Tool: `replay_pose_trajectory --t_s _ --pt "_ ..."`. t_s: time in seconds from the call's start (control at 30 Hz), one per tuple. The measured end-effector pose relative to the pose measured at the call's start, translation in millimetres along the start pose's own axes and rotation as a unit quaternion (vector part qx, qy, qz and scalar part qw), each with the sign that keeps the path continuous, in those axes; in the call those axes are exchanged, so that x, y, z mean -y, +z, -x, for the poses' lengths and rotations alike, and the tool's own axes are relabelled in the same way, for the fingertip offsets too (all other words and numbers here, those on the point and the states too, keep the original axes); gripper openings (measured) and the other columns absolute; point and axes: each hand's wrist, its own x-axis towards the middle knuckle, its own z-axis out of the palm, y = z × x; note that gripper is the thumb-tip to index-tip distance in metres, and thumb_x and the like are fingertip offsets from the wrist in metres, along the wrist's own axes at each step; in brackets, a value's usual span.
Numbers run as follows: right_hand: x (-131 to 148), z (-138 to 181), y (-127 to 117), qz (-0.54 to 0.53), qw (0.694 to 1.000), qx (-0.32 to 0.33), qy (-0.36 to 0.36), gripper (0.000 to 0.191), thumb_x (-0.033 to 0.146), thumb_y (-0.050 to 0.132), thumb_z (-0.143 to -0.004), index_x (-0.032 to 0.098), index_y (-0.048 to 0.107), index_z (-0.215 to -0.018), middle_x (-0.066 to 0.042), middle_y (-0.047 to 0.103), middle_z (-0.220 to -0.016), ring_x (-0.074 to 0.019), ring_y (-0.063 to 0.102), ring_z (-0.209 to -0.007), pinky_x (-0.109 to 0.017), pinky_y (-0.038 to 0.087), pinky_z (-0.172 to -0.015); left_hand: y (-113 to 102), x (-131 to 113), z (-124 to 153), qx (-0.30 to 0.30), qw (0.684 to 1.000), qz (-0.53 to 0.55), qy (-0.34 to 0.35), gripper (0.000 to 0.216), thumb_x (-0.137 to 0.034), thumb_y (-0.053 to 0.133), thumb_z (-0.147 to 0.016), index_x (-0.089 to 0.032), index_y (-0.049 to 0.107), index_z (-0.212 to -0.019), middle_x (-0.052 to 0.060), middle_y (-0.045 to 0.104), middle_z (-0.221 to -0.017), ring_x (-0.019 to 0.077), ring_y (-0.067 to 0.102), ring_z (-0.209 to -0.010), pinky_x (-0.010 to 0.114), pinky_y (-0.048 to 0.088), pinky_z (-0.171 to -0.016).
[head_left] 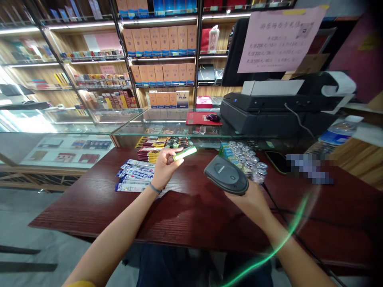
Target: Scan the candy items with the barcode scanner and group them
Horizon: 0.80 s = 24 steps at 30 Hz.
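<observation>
My left hand (165,167) is closed on a slim green and white pack (184,154), holding it above the table by one end. What is inside the pack I cannot tell. My right hand (249,199) grips a dark grey barcode scanner (226,174), whose head is tilted up and points left toward the pack; the fingers under it are mostly hidden. Below and left of my left hand lie several blue and white long packets (131,175). Behind it are stacked red and yellow packets (149,153). Small clear jars with silvery lids (249,157) stand behind the scanner.
A dark red wooden table (104,211) carries these things. On the right are a phone (275,161), a water bottle (335,137) and a black cable (275,199). A glass counter (128,129) with a mouse (213,117), a monitor (231,59) and a black cash drawer (251,117) stands beyond.
</observation>
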Motion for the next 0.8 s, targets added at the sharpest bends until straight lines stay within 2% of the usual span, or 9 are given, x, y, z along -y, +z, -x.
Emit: replay_pose_trajectory --t_s 0.33,0.53,0.8 --pt "-4.3 0.0 -0.4 -0.013 1.000 -0.023 -0.010 0.039 0.024 0.070 -0.070 0.017 0.075 -0.107 -0.008 0.083 -0.099 -0.0277 0.077 -0.089 -0.035 0.058 -0.084 -0.9 2.7 0.3 0.002 1.000 0.001 0.010 0.034 -0.023 0.079 -0.082 -0.023 0.048 -0.096 0.008 0.072 -0.120 0.0258 0.068 -0.123 0.043 0.056 -0.099" --pt "-2.5 0.0 -0.8 -0.017 1.000 -0.024 -0.009 0.031 0.025 0.070 -0.069 0.018 0.076 -0.099 -0.008 0.083 -0.099 -0.0280 0.077 -0.091 -0.036 0.058 -0.086 0.8 0.2 -0.8 0.009 0.999 0.044 0.009 0.035 -0.019 0.080 -0.082 -0.023 0.047 -0.095 0.008 0.074 -0.118 0.0235 0.068 -0.122 0.038 0.056 -0.096" --pt "-7.4 -1.1 -2.5 -0.013 0.999 -0.025 -0.022 0.035 0.023 0.070 -0.070 0.018 0.074 -0.105 -0.007 0.083 -0.096 -0.0265 0.077 -0.087 -0.035 0.060 -0.082 0.4 1.2 0.3 0.002 0.999 0.040 -0.003 0.034 -0.022 0.081 -0.082 -0.023 0.051 -0.098 0.007 0.074 -0.118 0.0219 0.070 -0.117 0.037 0.057 -0.098"
